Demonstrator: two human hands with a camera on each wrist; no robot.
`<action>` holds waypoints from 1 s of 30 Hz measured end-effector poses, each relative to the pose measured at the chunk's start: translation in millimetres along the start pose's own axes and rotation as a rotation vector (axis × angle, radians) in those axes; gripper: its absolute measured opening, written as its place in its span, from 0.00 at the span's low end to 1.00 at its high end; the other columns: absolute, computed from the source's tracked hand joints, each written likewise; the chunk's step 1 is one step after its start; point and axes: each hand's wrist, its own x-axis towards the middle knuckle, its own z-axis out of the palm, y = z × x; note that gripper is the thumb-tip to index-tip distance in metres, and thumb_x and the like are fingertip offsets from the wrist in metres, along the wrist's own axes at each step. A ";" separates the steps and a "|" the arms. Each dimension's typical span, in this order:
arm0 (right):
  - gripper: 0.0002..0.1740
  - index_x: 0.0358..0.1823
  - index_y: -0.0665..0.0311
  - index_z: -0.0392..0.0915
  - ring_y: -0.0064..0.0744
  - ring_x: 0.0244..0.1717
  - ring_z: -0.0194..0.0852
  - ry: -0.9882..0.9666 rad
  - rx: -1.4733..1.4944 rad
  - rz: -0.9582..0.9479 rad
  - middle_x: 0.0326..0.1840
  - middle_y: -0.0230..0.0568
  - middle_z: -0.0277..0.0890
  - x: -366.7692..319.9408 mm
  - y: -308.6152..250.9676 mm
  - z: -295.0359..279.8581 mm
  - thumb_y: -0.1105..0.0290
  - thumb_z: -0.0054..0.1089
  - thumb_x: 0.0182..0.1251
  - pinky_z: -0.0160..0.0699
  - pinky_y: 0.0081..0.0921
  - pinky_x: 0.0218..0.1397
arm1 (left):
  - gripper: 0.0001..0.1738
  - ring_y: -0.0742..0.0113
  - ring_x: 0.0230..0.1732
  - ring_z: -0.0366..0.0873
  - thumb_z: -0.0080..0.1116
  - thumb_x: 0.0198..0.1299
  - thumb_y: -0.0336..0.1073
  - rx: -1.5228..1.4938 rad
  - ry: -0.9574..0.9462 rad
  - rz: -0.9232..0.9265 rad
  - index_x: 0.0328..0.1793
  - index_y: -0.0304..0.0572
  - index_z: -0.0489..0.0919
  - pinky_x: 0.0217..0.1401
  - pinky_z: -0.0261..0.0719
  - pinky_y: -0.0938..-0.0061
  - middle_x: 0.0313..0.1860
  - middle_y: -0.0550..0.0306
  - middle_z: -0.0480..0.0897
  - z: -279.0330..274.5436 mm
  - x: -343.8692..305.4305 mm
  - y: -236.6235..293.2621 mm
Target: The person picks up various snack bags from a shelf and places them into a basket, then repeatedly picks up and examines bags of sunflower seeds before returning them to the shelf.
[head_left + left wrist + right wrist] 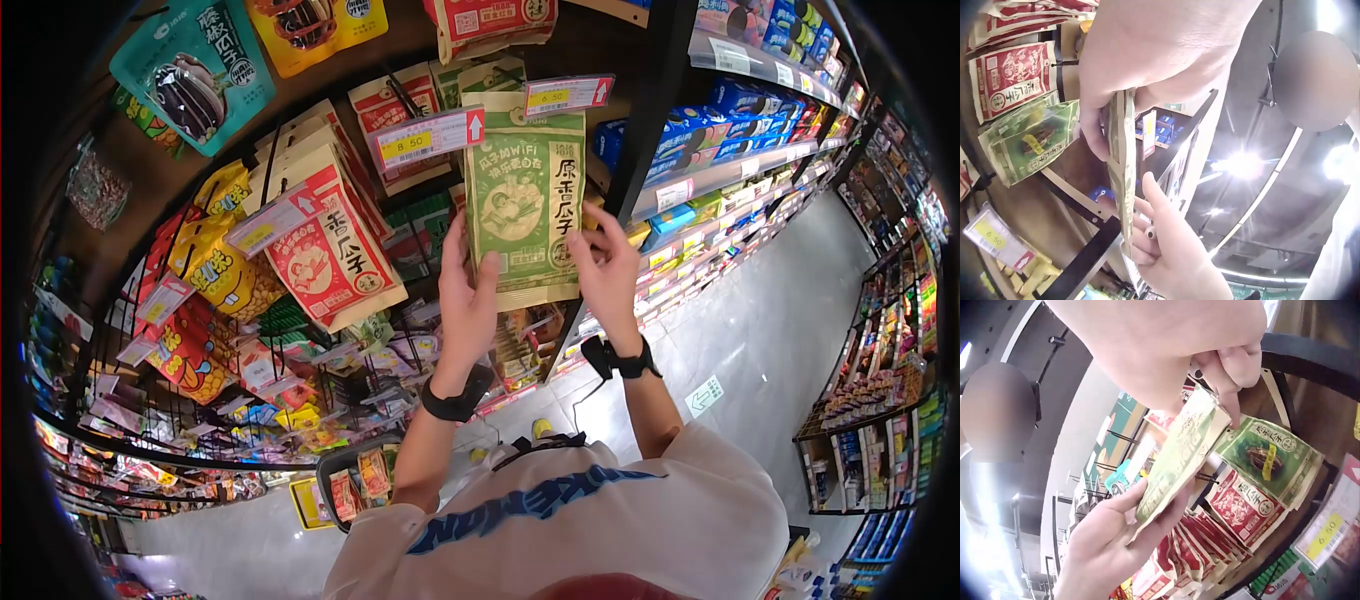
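Note:
Both hands hold a green and cream bag of sunflower seeds (527, 215) upright, its printed front toward the head camera. At the bag's lower left side, the left hand (470, 290) grips it with the thumb across the front and the fingers behind. The right hand (607, 270) pinches the opposite side, thumb on the front edge. Seen from the left wrist, the bag (1124, 162) is edge-on between the two hands, and a ring (1150, 232) shows on a right-hand finger. In the right wrist view the bag (1179, 453) slants between the hands.
Red seed bags (335, 250) hang on hooks to the left, with price tags (430, 140) in front. Blue boxes (690, 140) line shelves on the right. A basket (325, 490) with a few packs stands below left. Grey floor (740, 330) runs along the aisle.

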 end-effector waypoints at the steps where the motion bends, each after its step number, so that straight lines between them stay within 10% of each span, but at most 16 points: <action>1: 0.28 0.68 0.71 0.73 0.11 0.29 0.73 -0.001 -0.010 -0.009 0.38 0.40 0.87 -2.9 -0.4 1.7 0.72 0.69 0.69 0.68 0.13 0.30 | 0.34 0.62 0.73 0.68 0.52 0.76 0.29 0.005 0.000 0.006 0.82 0.29 0.54 0.75 0.65 0.70 0.76 0.43 0.68 -0.5 3.4 -2.5; 30: 0.29 0.68 0.69 0.73 0.13 0.31 0.78 -0.182 -0.108 0.216 0.41 0.40 0.86 -79.0 48.5 -14.2 0.77 0.69 0.66 0.72 0.11 0.28 | 0.41 0.63 0.64 0.77 0.61 0.66 0.21 -0.024 -0.176 -0.264 0.80 0.38 0.52 0.61 0.79 0.71 0.70 0.43 0.73 -51.5 -78.4 -51.0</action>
